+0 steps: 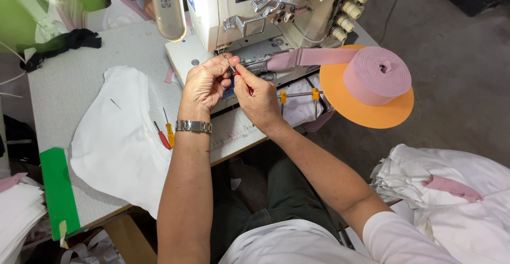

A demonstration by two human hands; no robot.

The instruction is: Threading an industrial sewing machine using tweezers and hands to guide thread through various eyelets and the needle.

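Both my hands are raised together just in front of the needle area of a cream industrial sewing machine [249, 9]. My left hand [204, 83], with a metal watch on its wrist, pinches a thin metal tool near the machine's foot. My right hand [259, 96] grips a small red-handled tool [241, 78] against the left hand's fingertips. A pink binding tape [313, 58] runs from the machine to a pink roll [376, 75] on an orange disc [366, 112].
A white fabric piece [119, 142] lies on the grey table [69, 83], with a red and a yellow screwdriver [166, 134] beside it. A green strip [58, 189] sits at the table's left edge. Stacked white garments [457, 189] lie at the right.
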